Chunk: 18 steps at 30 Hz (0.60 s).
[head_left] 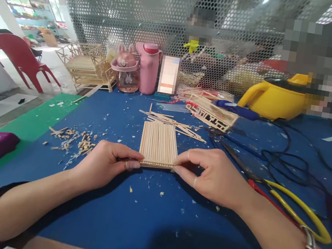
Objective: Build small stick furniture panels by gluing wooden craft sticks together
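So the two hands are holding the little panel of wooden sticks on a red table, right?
Not quite. The left hand and right hand do hold the panel of wooden sticks at its near edge, but the table is blue, not red, as the head view shows.

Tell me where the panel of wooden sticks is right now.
The stick panel lies centre-frame on the blue table, its near edge pinched between the left hand and right hand, with loose sticks just behind it.

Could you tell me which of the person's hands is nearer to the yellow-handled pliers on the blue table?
Right. The right hand lies just left of the yellow-handled pliers, while the left hand sits beyond the stick panel that both hands pinch.
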Each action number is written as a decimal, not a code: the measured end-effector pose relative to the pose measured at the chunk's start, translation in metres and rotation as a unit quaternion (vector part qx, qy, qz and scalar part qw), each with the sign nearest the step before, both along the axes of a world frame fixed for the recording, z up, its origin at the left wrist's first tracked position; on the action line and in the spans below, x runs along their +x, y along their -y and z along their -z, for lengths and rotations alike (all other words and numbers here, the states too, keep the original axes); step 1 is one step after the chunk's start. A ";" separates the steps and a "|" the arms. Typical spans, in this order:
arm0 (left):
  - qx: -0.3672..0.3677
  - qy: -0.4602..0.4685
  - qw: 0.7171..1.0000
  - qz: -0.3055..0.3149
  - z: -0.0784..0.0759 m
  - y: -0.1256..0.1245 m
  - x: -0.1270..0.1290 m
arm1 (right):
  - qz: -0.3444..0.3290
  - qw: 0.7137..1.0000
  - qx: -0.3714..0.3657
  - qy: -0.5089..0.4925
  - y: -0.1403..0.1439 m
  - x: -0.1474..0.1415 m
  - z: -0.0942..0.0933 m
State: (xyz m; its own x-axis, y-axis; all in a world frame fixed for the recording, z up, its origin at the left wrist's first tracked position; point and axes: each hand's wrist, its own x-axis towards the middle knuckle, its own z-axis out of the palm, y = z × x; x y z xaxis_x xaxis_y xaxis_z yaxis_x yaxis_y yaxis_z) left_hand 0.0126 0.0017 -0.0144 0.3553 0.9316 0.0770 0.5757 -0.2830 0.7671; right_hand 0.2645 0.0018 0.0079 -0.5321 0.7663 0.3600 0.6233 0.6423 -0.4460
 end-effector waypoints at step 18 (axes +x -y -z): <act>-0.073 0.033 0.995 -0.052 -0.001 0.002 0.005 | 0.007 1.000 -0.027 0.009 -0.001 0.000 0.001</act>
